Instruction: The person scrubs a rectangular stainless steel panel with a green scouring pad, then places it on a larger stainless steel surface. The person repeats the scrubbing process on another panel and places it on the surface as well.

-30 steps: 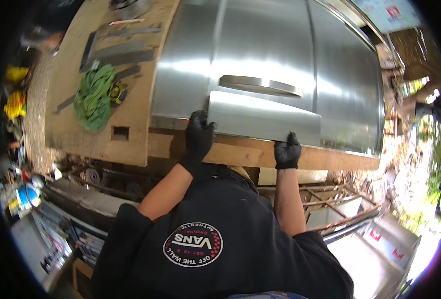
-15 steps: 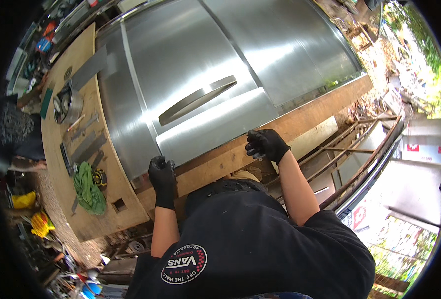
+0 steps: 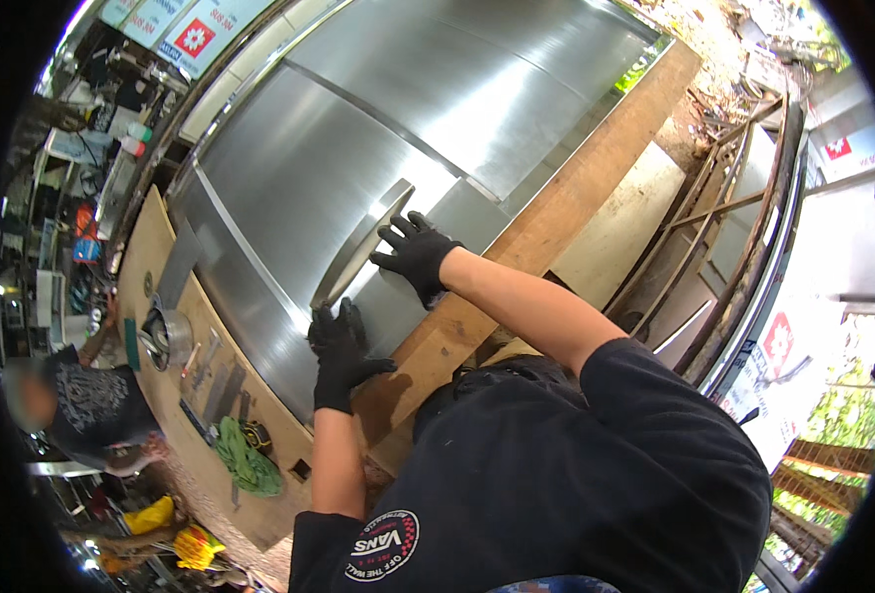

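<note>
A large brushed-metal sheet (image 3: 299, 148) spreads across the work surface. On it, a narrow curved metal strip (image 3: 347, 259) appears to rest on its long edge. A flat rectangular metal piece (image 3: 465, 212) lies beside the strip, on the side nearer me. My right hand (image 3: 420, 259), in a black glove, is over this flat piece with its fingers spread toward the strip. At the strip's near end is my left hand (image 3: 342, 358), also gloved, its fingers stretched forward and thumb out. I cannot tell whether either hand touches the metal.
A wooden board (image 3: 566, 208) runs along the sheet's near edge. On the plywood bench (image 3: 274, 509) at left are a metal pot (image 3: 168, 341), a green cloth (image 3: 248, 463), a tape measure (image 3: 257, 435) and several hand tools. Another person (image 3: 96, 400) is beyond the bench.
My view has turned, shifting the scene. Both hands have gone from the sheet's near edge to the curved strip, and their curled fingers have opened out.
</note>
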Demonstrator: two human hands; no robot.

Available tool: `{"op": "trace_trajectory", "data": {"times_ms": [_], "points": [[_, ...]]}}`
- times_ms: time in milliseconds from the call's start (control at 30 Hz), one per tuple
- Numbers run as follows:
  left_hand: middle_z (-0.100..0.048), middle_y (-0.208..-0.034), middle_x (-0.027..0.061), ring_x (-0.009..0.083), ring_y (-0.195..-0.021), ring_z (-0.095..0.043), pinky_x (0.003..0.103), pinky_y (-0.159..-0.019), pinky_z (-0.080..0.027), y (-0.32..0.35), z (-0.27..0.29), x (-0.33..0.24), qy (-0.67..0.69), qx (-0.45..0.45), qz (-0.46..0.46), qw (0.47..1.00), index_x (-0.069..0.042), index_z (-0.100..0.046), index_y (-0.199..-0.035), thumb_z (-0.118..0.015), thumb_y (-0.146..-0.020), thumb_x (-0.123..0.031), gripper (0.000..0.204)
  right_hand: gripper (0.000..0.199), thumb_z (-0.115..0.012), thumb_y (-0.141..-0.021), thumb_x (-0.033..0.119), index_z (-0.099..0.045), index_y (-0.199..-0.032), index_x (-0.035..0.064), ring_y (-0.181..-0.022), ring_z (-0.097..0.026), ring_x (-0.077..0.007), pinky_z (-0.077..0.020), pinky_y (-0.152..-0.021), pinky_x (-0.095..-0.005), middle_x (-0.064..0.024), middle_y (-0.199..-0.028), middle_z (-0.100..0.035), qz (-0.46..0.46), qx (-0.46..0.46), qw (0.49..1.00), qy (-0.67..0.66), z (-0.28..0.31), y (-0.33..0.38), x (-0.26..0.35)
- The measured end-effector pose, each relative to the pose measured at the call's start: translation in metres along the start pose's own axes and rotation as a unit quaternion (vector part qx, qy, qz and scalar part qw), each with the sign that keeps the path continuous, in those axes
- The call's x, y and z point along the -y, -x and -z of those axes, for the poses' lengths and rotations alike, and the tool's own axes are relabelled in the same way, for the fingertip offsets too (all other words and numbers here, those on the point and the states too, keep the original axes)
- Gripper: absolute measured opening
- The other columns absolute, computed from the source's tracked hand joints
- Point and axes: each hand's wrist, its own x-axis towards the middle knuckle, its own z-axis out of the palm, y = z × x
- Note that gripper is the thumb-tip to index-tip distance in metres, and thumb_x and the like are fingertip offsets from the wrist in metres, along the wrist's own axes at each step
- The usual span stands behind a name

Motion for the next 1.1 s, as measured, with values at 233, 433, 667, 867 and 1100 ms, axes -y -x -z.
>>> {"op": "trace_trajectory", "data": {"times_ms": [233,433,667,867,1100], "points": [[-0.024,-0.171,0.0286,0.0469,-0.159,-0.021,0.059,-0.128,-0.015,-0.029,-0.011,-0.012,0.033,0.151,0.065,0.986,-0.013,-0.002,-0.172,-0.099,-0.040,-0.067,0.172,0.146,-0.102,-0.042,0.048,-0.031,-0.168,0.0265,-0.159,-0.026,-0.0417,-0.0101,-0.130,-0.0633,-0.0169,-0.167,-0.037,-0.019,0.086,0.996,0.015,-0.020,-0.005,-0.010],[-0.018,-0.171,0.0316,0.0484,-0.161,-0.012,0.064,-0.128,-0.004,-0.021,-0.016,-0.015,-0.003,0.144,0.090,0.986,-0.015,0.001,-0.172,-0.094,-0.047,-0.072,0.168,0.142,-0.099,-0.046,0.044,-0.031,-0.168,0.0222,-0.157,-0.025,-0.0446,-0.0083,-0.130,-0.0648,-0.0230,-0.165,-0.036,-0.008,0.054,0.998,0.012,-0.027,0.000,-0.003],[-0.024,-0.168,0.0291,0.0510,-0.157,-0.018,0.070,-0.125,-0.007,-0.029,-0.048,-0.041,0.012,-0.058,-0.023,0.998,-0.015,-0.027,-0.169,-0.078,-0.064,-0.084,0.135,0.137,-0.098,-0.055,0.043,-0.026,-0.170,0.0229,-0.162,-0.014,-0.0466,-0.0079,-0.130,-0.0653,-0.0263,-0.173,-0.023,0.029,0.020,0.999,0.008,-0.040,0.029,-0.008],[-0.030,-0.164,0.0305,0.0507,-0.152,-0.027,0.071,-0.123,-0.015,-0.083,-0.025,-0.100,0.041,-0.053,-0.060,0.996,-0.015,-0.036,-0.165,-0.081,-0.065,-0.077,0.126,0.069,-0.085,-0.076,0.028,-0.066,-0.141,0.0156,-0.143,-0.051,-0.0381,-0.0387,-0.120,-0.0504,-0.0193,-0.152,-0.057,-0.005,-0.110,0.972,-0.208,-0.043,0.095,-0.036],[-0.035,-0.159,0.0281,0.0511,-0.143,-0.035,0.070,-0.118,-0.022,-0.140,-0.009,-0.165,0.062,-0.042,-0.068,0.995,-0.017,-0.040,-0.163,-0.084,-0.062,-0.072,0.123,0.035,-0.081,-0.086,0.014,-0.076,-0.120,0.0067,-0.106,-0.075,-0.0337,-0.0584,-0.093,-0.0409,-0.0148,-0.114,-0.078,-0.185,-0.275,0.883,-0.333,-0.012,0.160,-0.146]]}}
